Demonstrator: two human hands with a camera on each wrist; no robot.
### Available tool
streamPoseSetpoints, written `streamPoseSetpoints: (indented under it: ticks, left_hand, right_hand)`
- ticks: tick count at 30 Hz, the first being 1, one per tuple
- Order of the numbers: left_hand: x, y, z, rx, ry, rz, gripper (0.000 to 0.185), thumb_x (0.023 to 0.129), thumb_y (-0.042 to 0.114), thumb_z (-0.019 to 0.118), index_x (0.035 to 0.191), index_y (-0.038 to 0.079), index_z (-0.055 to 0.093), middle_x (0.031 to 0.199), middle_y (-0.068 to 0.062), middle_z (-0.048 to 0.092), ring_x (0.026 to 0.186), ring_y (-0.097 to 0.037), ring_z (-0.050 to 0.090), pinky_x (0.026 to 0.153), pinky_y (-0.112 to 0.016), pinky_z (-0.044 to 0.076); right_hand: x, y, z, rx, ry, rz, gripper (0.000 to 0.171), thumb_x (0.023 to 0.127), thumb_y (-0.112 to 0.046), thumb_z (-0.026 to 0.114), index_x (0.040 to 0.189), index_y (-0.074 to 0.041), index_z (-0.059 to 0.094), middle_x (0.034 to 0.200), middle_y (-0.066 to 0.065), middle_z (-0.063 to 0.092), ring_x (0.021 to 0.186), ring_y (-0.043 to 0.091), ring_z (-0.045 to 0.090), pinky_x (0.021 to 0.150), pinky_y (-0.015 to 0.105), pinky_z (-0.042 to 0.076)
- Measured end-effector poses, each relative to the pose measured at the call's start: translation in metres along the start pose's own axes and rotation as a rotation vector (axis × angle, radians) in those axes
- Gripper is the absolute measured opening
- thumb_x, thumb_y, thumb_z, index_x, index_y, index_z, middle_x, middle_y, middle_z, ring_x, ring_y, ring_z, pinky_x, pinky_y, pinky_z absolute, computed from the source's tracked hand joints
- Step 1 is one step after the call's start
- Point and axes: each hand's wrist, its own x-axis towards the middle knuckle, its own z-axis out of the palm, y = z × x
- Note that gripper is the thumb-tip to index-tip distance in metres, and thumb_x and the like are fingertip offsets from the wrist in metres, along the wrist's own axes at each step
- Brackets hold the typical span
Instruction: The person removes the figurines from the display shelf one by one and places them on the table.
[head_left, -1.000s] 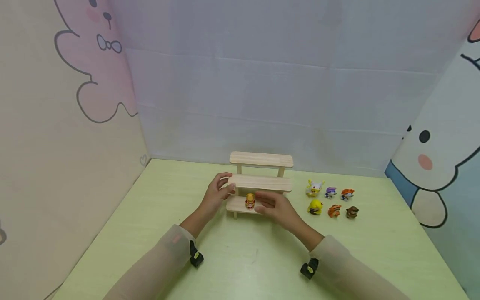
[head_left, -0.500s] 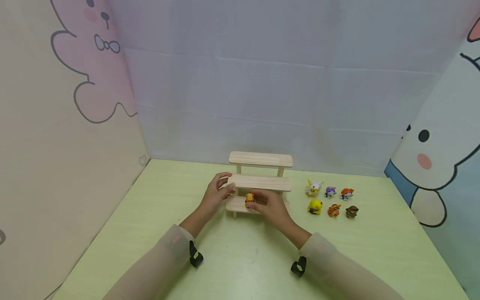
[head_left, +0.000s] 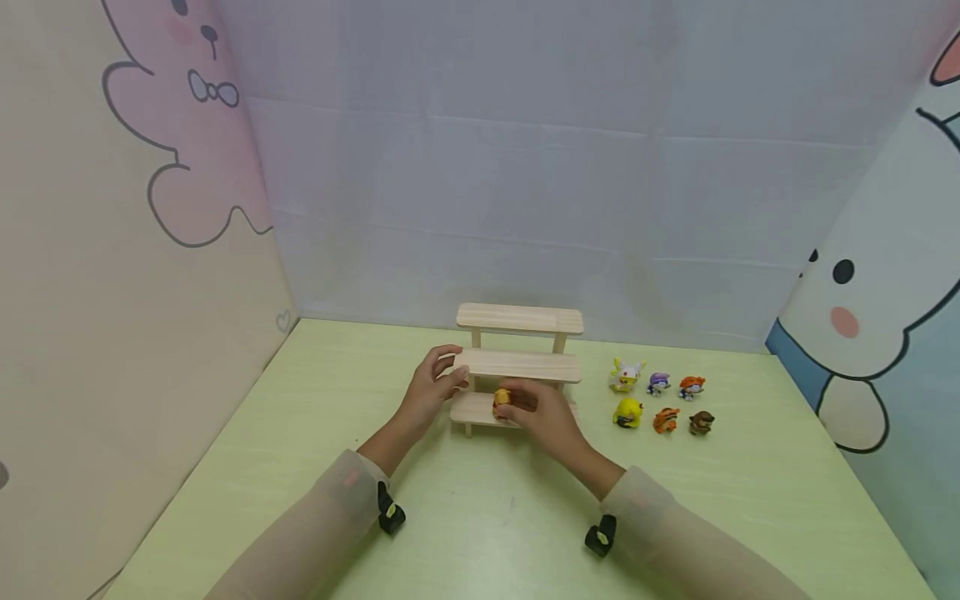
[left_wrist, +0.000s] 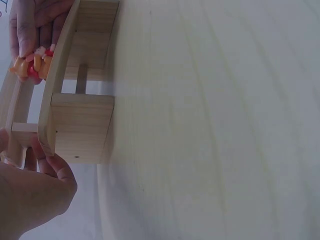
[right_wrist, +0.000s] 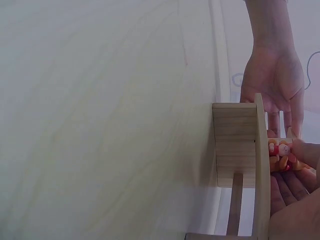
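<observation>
A three-tier wooden display stand (head_left: 517, 364) stands on the table in the head view. My left hand (head_left: 429, 392) grips its left end, thumb at the middle tier's front and fingers behind. At the lowest tier, my right hand (head_left: 546, 417) pinches a small orange-yellow toy figurine (head_left: 501, 403) with red on it, between thumb and fingers. The left wrist view shows the figurine (left_wrist: 37, 65) upright at the tier's surface. In the right wrist view, its pinkish face detail and red parts show beside the thumb; the fingers partly hide the figurine (right_wrist: 279, 152).
Several small figurines stand in two rows right of the stand, among them a white-and-yellow one (head_left: 626, 375), a yellow one (head_left: 627, 413) and a brown one (head_left: 701, 423). Cartoon-printed cloth walls (head_left: 480, 183) enclose the pale green table (head_left: 480, 533) at the back and sides.
My right hand has moved left and closed its thumb and fingers on the figurine, which has since turned slightly on the lowest tier. The left hand stays on the stand.
</observation>
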Motion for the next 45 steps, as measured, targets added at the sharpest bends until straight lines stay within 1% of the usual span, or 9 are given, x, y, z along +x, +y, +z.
streamPoseSetpoints:
  ticks: [6, 9, 13, 19, 25, 30, 37, 42, 45]
  left_hand:
    - [0.000, 0.000, -0.001, 0.001, -0.005, 0.007, 0.046, 0.103, 0.022, 0.066, 0.145, 0.016, 0.049, 0.146, -0.013, 0.054, 0.098, -0.021, 0.066, 0.085, -0.033, 0.049]
    - [0.000, -0.001, -0.002, 0.000, -0.010, 0.005, 0.047, 0.103, 0.023, 0.067, 0.146, 0.016, 0.049, 0.148, -0.012, 0.053, 0.099, -0.022, 0.065, 0.086, -0.034, 0.049]
    - [0.001, -0.002, -0.003, -0.001, -0.014, 0.000, 0.048, 0.103, 0.024, 0.067, 0.147, 0.017, 0.048, 0.150, -0.012, 0.052, 0.100, -0.021, 0.065, 0.089, -0.036, 0.049]
    - [0.002, -0.003, -0.003, 0.005, -0.010, -0.006, 0.048, 0.103, 0.024, 0.066, 0.147, 0.016, 0.048, 0.152, -0.012, 0.050, 0.101, -0.020, 0.066, 0.092, -0.038, 0.048]
    - [0.002, -0.003, -0.002, 0.003, -0.006, -0.002, 0.048, 0.103, 0.024, 0.067, 0.147, 0.015, 0.048, 0.146, -0.014, 0.054, 0.103, -0.026, 0.065, 0.090, -0.037, 0.048]
    - [0.001, -0.003, -0.001, 0.005, 0.000, -0.001, 0.046, 0.103, 0.023, 0.067, 0.145, 0.016, 0.049, 0.143, -0.013, 0.057, 0.101, -0.024, 0.066, 0.089, -0.036, 0.049]
    - [0.001, -0.001, 0.000, 0.009, 0.011, 0.003, 0.044, 0.103, 0.021, 0.067, 0.144, 0.017, 0.050, 0.143, -0.013, 0.057, 0.097, -0.020, 0.067, 0.088, -0.036, 0.050]
    - [0.002, -0.002, -0.001, 0.012, 0.012, 0.002, 0.044, 0.103, 0.020, 0.066, 0.144, 0.016, 0.050, 0.142, -0.012, 0.057, 0.097, -0.020, 0.067, 0.088, -0.035, 0.050]
    - [0.003, -0.003, -0.001, 0.007, 0.009, 0.002, 0.044, 0.103, 0.020, 0.066, 0.144, 0.016, 0.050, 0.140, -0.012, 0.058, 0.097, -0.021, 0.067, 0.087, -0.035, 0.050]
  right_hand:
    - [-0.009, 0.001, -0.013, 0.003, -0.038, -0.012, 0.037, 0.092, -0.008, 0.077, 0.126, 0.003, 0.069, 0.115, 0.015, 0.073, 0.109, 0.029, 0.072, 0.089, 0.031, 0.058]
    - [-0.014, 0.002, -0.021, 0.004, -0.044, 0.001, 0.036, 0.093, -0.010, 0.077, 0.126, 0.000, 0.069, 0.116, 0.014, 0.073, 0.109, 0.028, 0.072, 0.088, 0.029, 0.058]
    - [-0.021, 0.005, -0.033, -0.005, -0.037, 0.035, 0.035, 0.093, -0.012, 0.077, 0.127, -0.005, 0.071, 0.118, 0.014, 0.073, 0.110, 0.027, 0.071, 0.088, 0.029, 0.058]
    - [-0.030, 0.009, -0.050, -0.002, -0.035, 0.056, 0.035, 0.095, -0.012, 0.075, 0.129, -0.003, 0.069, 0.118, 0.014, 0.073, 0.110, 0.027, 0.071, 0.088, 0.028, 0.057]
    - [-0.038, 0.015, -0.068, -0.007, -0.029, 0.082, 0.036, 0.097, -0.014, 0.073, 0.131, -0.003, 0.068, 0.121, 0.014, 0.072, 0.113, 0.026, 0.070, 0.088, 0.026, 0.057]
    - [-0.047, 0.020, -0.086, -0.011, 0.006, 0.143, 0.040, 0.098, -0.019, 0.073, 0.134, -0.004, 0.067, 0.125, 0.015, 0.071, 0.117, 0.029, 0.069, 0.090, 0.027, 0.056]
    - [-0.061, 0.026, -0.113, -0.067, 0.050, 0.185, 0.044, 0.099, -0.025, 0.072, 0.138, -0.006, 0.064, 0.137, 0.016, 0.065, 0.126, 0.033, 0.063, 0.093, 0.025, 0.054]
    - [-0.072, 0.034, -0.129, -0.132, 0.058, 0.201, 0.046, 0.099, -0.030, 0.071, 0.139, -0.007, 0.063, 0.136, 0.015, 0.066, 0.125, 0.032, 0.063, 0.090, 0.019, 0.052]
    - [-0.078, 0.038, -0.137, -0.173, 0.065, 0.206, 0.047, 0.099, -0.031, 0.071, 0.139, -0.007, 0.063, 0.134, 0.015, 0.066, 0.122, 0.031, 0.065, 0.088, 0.018, 0.052]
